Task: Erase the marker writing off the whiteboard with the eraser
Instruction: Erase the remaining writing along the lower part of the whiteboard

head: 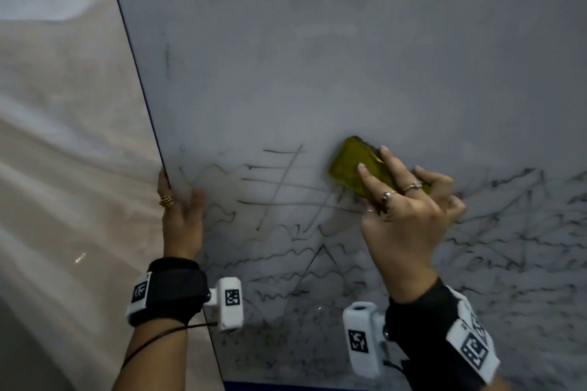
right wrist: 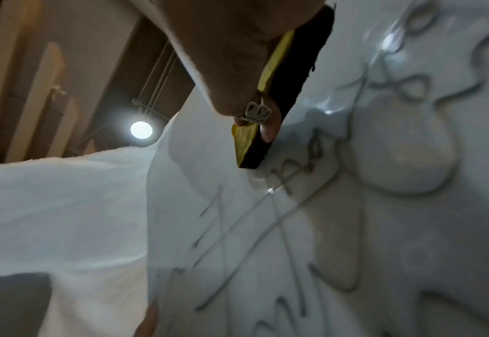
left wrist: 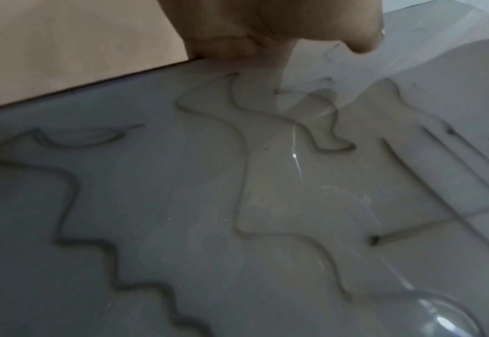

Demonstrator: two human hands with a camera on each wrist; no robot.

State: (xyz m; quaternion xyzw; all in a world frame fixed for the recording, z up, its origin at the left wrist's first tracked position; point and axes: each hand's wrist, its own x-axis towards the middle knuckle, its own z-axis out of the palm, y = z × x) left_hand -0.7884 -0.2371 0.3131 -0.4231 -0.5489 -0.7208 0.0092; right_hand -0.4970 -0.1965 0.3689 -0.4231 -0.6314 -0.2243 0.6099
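Observation:
A whiteboard (head: 349,57) fills the head view, its upper part wiped to a grey haze. Black marker writing (head: 286,194) of wavy and straight lines covers the lower half, densest at the right (head: 524,225). My right hand (head: 409,200) grips a yellow eraser (head: 349,165) with a dark felt face and presses it flat on the board. In the right wrist view the eraser (right wrist: 283,91) lies felt side to the board under my ringed fingers. My left hand (head: 181,209) holds the board's left edge, fingers behind it and thumb on the front; the same hand (left wrist: 266,29) shows at the top of the left wrist view.
The board's dark left edge (head: 136,73) runs diagonally down. Left of it is a pale beige wall or floor (head: 63,168). A blue strip (head: 254,387) lies along the board's bottom. A ceiling lamp (right wrist: 141,129) shows in the right wrist view.

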